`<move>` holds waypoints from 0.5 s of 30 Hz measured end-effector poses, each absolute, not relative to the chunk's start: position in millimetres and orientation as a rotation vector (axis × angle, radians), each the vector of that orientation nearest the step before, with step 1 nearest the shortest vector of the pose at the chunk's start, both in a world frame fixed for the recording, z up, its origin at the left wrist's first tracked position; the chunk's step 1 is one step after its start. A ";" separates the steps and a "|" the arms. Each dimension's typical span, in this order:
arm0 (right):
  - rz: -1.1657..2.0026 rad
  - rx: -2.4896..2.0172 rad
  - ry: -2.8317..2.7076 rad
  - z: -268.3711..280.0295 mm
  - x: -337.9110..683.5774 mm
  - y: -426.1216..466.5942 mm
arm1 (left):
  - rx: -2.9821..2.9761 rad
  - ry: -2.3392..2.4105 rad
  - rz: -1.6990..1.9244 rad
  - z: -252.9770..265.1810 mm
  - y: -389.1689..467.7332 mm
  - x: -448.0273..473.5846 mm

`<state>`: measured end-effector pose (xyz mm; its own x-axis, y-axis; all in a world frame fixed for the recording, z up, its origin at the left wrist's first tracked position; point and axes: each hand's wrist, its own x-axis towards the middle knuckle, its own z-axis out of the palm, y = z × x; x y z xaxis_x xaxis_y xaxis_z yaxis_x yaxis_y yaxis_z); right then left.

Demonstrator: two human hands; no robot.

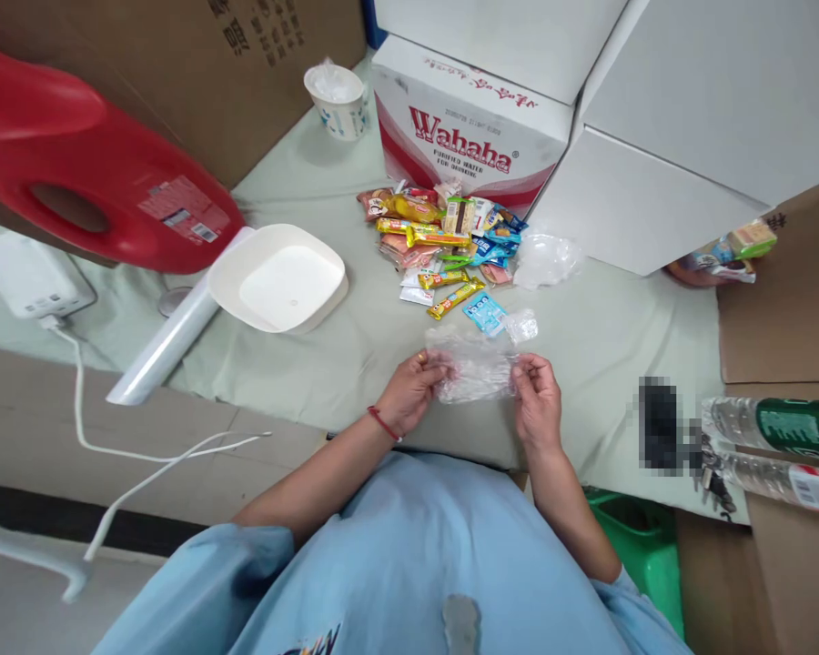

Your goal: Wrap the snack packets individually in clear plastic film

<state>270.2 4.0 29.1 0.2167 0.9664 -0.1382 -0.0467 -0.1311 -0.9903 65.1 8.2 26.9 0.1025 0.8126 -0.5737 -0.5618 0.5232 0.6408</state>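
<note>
A crinkled clear plastic bag [476, 375] is stretched between my two hands, just above the near edge of the cloth-covered table. My left hand [413, 391], with a red cord at the wrist, pinches its left end. The right end is gripped between the thumb and fingers of my right hand [536, 400]. Just beyond the bag lie a light-blue packet [484, 314] and a small crumpled clear wrapper [520, 326]. Behind them spreads a heap of small wrapped snacks [443, 232], with another clear plastic piece [548, 259] at its right.
A white bowl [279, 277] and a plastic roll [170, 327] lie left, near a large red jug [96, 173]. A Wahaha carton [470, 127] and a paper cup [338, 100] stand behind. Water bottles [778, 423] and keys [713, 478] are at right; a green bin [645, 555] sits below.
</note>
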 end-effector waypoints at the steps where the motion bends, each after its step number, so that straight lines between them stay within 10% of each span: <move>1: 1.236 -1.366 -0.942 27.1 276.3 2.8 | 0.284 1.063 1.075 25.7 9.3 61.2; 15: 1.593 -1.297 -0.805 35.9 303.1 8.7 | 0.730 1.178 1.037 35.1 12.4 69.6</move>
<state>303.1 8.7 35.9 -0.0432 0.9227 -0.3831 -0.2392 -0.3818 -0.8928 69.6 12.4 35.1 0.0469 0.9243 -0.3788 -0.2586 0.3775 0.8892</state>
